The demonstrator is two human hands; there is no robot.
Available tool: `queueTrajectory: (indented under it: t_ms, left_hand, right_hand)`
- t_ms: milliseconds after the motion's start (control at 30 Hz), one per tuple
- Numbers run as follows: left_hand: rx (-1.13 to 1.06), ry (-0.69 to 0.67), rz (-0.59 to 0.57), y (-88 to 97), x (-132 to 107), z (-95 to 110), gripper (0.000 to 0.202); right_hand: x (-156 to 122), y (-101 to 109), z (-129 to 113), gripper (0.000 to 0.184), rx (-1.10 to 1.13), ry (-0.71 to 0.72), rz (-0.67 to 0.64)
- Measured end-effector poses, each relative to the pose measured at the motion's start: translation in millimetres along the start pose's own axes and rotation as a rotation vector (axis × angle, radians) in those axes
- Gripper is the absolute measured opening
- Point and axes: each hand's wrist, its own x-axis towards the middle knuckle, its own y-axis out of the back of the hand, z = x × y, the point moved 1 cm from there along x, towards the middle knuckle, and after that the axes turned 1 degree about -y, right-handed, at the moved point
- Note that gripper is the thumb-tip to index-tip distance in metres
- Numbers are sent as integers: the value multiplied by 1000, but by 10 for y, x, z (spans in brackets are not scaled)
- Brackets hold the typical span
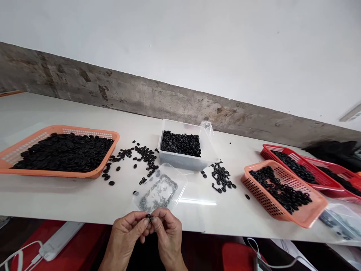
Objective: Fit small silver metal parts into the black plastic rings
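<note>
My left hand [126, 235] and my right hand [168, 235] meet at the table's front edge. Thumbs and fingertips of both pinch a small black part [148, 216] between them. Much of that part is covered by the fingers, so its full shape cannot be made out. Just beyond my fingertips lies a shallow clear tray [181, 183] with many tiny silvery metal pieces [158, 194] in it. Behind it stands a clear plastic box [183, 162] holding a heap of small black parts [180, 143].
Loose black oval pieces [145, 154] are scattered left of the box, and more black parts [222, 175] lie to its right. An orange basket [93, 174] full of black ovals stands left. Another orange basket [318, 209] and red baskets [332, 184] stand right. A wall [180, 56] runs behind.
</note>
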Motion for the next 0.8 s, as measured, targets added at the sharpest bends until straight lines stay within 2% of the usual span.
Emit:
queueTrajectory:
  t_ms: [300, 433, 567, 667, 733, 800]
  left_hand:
    - [-38, -17, -12, -12, -28, -50, 22]
    - [-22, -49, -73, -13, -5, -15, 17]
    - [-21, -29, -109, 83, 27, 2, 12]
    - [-66, -9, -97, 184, 46, 15, 14]
    - [-127, -14, -59, 260, 56, 40, 15]
    - [-199, -15, 17, 363, 64, 70, 17]
  right_hand:
    - [0, -37, -50, 16, -169, 159, -41]
    - [36, -26, -10, 18, -194, 170, -35]
    - [53, -39, 98, 22, -235, 109, -58]
    - [47, -49, 166, 19, -320, 122, -89]
    - [70, -74, 142, 17, -398, 165, -121]
    - [159, -147, 46, 25, -521, 213, -153]
